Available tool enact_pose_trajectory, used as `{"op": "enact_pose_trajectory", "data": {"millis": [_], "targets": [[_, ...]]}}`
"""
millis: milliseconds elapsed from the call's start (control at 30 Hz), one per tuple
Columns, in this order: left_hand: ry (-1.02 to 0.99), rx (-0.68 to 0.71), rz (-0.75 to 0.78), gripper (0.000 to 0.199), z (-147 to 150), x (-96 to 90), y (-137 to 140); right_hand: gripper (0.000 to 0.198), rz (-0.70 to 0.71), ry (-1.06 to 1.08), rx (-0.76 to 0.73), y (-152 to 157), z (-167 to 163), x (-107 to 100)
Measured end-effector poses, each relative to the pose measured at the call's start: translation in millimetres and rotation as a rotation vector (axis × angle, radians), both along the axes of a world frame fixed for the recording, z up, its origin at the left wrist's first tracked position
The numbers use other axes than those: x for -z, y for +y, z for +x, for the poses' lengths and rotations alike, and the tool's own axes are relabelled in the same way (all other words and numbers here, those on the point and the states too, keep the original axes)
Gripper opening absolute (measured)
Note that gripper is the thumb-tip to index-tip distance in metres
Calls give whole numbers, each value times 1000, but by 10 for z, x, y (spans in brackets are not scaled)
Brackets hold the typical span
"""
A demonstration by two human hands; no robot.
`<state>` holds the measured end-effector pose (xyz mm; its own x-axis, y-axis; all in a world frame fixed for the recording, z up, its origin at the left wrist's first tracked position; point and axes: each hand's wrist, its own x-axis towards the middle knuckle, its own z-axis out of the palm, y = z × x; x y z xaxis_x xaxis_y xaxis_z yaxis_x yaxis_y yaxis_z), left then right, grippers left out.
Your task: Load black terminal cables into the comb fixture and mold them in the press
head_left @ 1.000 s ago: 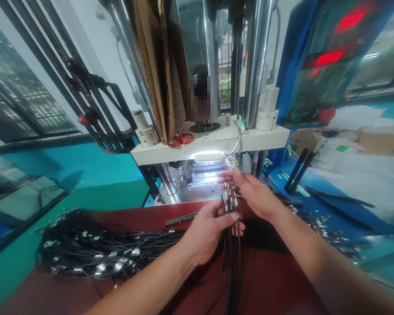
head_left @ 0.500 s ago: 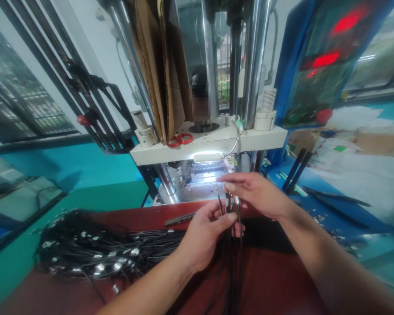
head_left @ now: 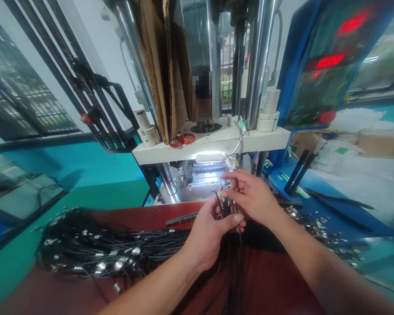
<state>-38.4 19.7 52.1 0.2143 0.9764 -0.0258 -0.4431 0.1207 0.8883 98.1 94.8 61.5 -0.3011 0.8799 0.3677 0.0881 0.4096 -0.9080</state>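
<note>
My left hand is closed round a bundle of thin black cables, its thumb laid across them. Their bright metal end fittings stick up above that thumb, and the cable lengths hang down over the front of the red tabletop. At the top of the bundle, the thumb and fingers of my right hand close on the fittings. Exactly which cable end they pinch is partly hidden. A large heap of similar black cables with metal ends lies left of my left hand.
Beyond my hands stands a press with a lit metal bed and a cream plate. Red-handled scissors and cardboard rest on that plate. Tweezers and scattered metal pieces are at right. A flat dark bar lies behind the heap.
My right hand has shifted slightly left and lower, its fingers more bent at the cable ends. My left hand still grips the bundle. More metal pieces show at right.
</note>
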Motion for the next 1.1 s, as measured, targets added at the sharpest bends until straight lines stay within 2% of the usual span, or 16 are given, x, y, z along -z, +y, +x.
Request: {"op": "enact_pose_trajectory", "data": {"millis": [133,200,267,600,767,933,1033,1100], "targets": [[11,-17,16,34,-5,21,14,31,-196,126,-77,5,46,-54],[13,-16,21,35,-24,25,24,30,-237,142,-159,5,79,-87],[21,-29,26,35,-41,28,32,28,-237,134,-220,-6,99,-113],[46,-116,47,30,-60,53,41,23,-261,137,-226,-32,98,-144],[29,-91,24,28,-67,45,38,24,-332,129,-276,-26,83,-92],[23,-71,32,26,-62,32,38,28,-332,110,-318,-19,98,-51],[34,-62,17,25,-66,37,40,24,-308,81,-307,-7,108,-63],[43,-51,11,24,-73,44,35,21,-266,80,-248,-1,116,-82]]}}
